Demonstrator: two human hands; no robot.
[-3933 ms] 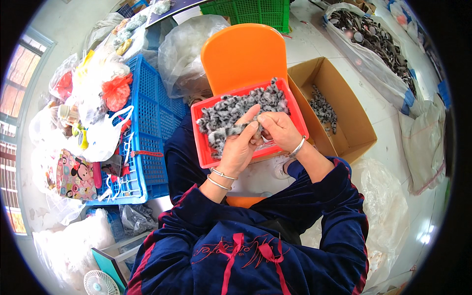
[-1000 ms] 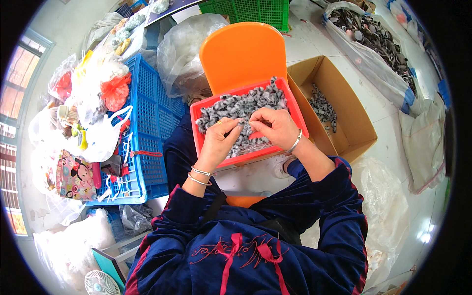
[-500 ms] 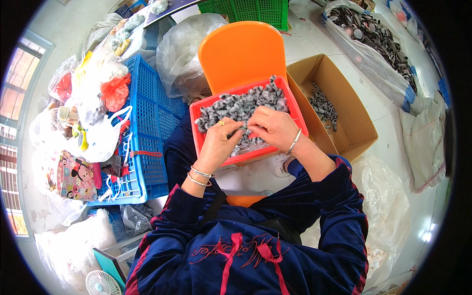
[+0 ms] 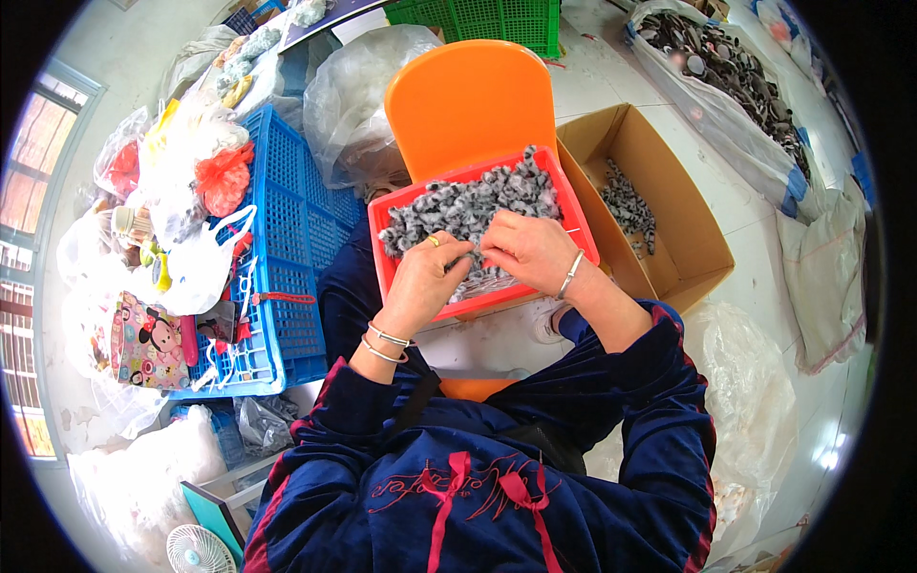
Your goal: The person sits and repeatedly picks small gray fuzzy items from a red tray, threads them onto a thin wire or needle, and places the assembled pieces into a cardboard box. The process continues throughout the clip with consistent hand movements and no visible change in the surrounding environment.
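Observation:
Over a red plastic tray (image 4: pixel 381 272), both my hands meet with fingertips almost touching. My left hand (image 4: pixel 427 272) is closed in a pinch, thumb and forefinger on a small grey plush piece (image 4: pixel 476 256). From the other side my right hand (image 4: pixel 528 250) pinches at the same piece; its fingers are curled and partly hide it. A thin pale sliver (image 4: pixel 573 230) shows just past the right hand's knuckles; I cannot tell what it is. A heap of fluffy black-and-grey striped plush pieces (image 4: pixel 468 203) fills the tray around and beyond my hands.
An orange chair (image 4: pixel 470 110) stands behind the tray. To the right is an open cardboard box (image 4: pixel 683 244) with more striped pieces. Blue plastic crates (image 4: pixel 308 244) piled with bags stand at left. A large sack (image 4: pixel 707 119) of dark pieces lies far right.
My hands stay over the tray, fingers shifting slightly at the pinch. The pale sliver by the right knuckles now shows.

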